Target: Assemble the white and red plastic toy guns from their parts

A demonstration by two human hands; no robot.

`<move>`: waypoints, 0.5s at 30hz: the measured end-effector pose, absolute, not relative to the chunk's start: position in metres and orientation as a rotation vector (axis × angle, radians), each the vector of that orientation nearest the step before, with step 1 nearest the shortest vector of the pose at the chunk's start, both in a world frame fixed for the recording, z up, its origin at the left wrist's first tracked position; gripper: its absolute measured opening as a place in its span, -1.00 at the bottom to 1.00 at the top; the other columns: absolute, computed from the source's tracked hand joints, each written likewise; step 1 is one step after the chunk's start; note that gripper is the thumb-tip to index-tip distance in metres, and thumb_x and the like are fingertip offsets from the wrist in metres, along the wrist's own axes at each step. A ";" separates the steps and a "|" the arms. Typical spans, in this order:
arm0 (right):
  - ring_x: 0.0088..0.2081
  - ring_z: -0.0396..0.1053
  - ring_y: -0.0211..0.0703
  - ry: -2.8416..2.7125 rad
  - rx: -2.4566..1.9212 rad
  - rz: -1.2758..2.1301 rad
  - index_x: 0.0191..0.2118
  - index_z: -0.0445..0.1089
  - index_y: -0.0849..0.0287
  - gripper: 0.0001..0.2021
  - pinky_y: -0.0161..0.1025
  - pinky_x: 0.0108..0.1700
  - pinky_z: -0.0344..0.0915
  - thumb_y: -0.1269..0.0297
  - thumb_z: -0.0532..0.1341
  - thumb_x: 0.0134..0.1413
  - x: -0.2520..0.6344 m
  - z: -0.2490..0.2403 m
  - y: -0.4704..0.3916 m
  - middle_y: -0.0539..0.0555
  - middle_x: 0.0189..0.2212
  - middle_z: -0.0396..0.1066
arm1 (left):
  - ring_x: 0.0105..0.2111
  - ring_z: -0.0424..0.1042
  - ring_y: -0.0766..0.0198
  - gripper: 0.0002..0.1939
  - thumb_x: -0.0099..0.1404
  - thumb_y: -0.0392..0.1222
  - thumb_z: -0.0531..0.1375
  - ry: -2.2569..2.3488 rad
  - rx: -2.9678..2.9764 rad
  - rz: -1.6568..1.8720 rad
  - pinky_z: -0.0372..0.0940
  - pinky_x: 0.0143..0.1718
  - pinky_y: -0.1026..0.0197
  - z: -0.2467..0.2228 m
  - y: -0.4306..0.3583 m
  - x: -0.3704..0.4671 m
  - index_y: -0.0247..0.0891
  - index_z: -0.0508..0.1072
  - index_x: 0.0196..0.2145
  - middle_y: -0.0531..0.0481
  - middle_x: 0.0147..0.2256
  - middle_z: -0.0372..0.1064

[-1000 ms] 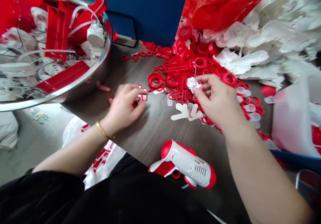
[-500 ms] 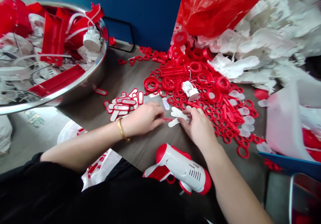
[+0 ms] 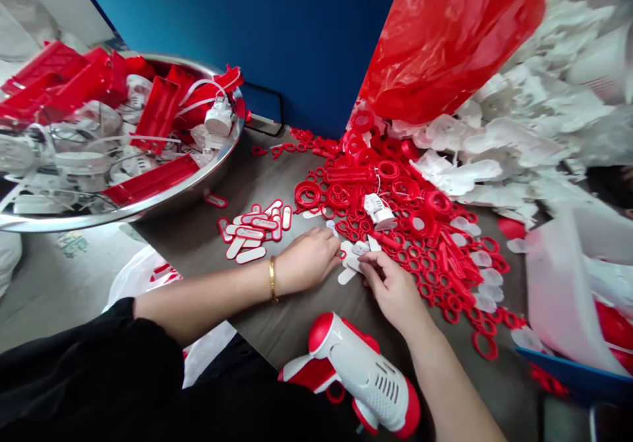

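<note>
My left hand (image 3: 312,258) is closed, its fingers curled down. A small red plastic piece (image 3: 343,254) with a rounded end pokes out at its fingertips; the rest is hidden. My right hand (image 3: 393,290) is closed in a pinch on a white oval strip (image 3: 360,249) with faint grey marks. Under and beside the fingertips lie several plain white strips (image 3: 347,275) with rounded ends. Left of my left hand is a heap of red-rimmed white oval plates (image 3: 251,233). Nearest me on the table lies a white-and-red hair-dryer-shaped device (image 3: 366,369).
A metal basin (image 3: 217,165) of red and white parts stands at the left. Red plastic rings and parts (image 3: 435,277) spread across the right. Behind are a red plastic bag (image 3: 455,39), a blue panel (image 3: 237,26) and white plastic pieces (image 3: 524,132). A translucent bin (image 3: 558,277) stands right.
The head view has shifted, so the scene sits lower. My right hand now pinches a marked white strip over the loose ones. My left fingers have turned down, with less of the red piece showing.
</note>
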State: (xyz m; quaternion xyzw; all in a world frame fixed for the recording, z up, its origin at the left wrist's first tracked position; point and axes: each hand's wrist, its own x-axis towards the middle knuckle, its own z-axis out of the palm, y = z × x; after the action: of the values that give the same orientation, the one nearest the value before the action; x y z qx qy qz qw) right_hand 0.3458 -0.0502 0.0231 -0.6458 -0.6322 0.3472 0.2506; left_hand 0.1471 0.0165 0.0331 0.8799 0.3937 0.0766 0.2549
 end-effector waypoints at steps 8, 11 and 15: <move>-0.27 0.48 -0.12 -1.396 -1.622 0.975 -0.11 0.36 0.09 -0.70 -0.18 -0.24 0.44 0.10 0.26 0.05 0.333 0.036 -0.067 0.08 -0.30 0.46 | -0.58 0.33 0.44 -0.70 0.29 -0.01 0.16 0.687 1.042 0.382 0.22 -0.59 0.38 0.038 -0.009 0.151 -0.29 0.28 -0.17 0.04 -0.42 0.37; -0.36 0.44 -0.15 -1.356 -1.667 0.860 -0.17 0.35 0.09 -0.65 -0.19 -0.31 0.43 0.06 0.33 -0.06 0.328 0.035 -0.068 0.07 -0.33 0.43 | -0.55 0.36 0.45 -0.57 0.20 0.07 0.23 0.665 0.911 0.389 0.22 -0.59 0.40 0.035 -0.017 0.156 -0.33 0.35 -0.15 -0.01 -0.37 0.39; -0.64 0.23 -0.28 -1.235 -1.710 1.095 -0.44 0.31 0.11 -0.67 -0.31 -0.61 0.22 -0.05 0.32 -0.09 0.329 0.037 -0.068 -0.07 -0.63 0.29 | -0.54 0.32 0.48 -0.63 0.27 0.01 0.18 0.648 0.968 0.353 0.20 -0.57 0.43 0.037 -0.015 0.153 -0.36 0.43 -0.14 -0.04 -0.34 0.41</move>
State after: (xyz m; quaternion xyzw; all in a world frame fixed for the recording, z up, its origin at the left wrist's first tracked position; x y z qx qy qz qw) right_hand 0.3287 -0.0677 0.0369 -0.6675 -0.4822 0.4273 0.3733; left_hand 0.1534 -0.0146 0.0368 0.4546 0.3044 0.1656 0.8205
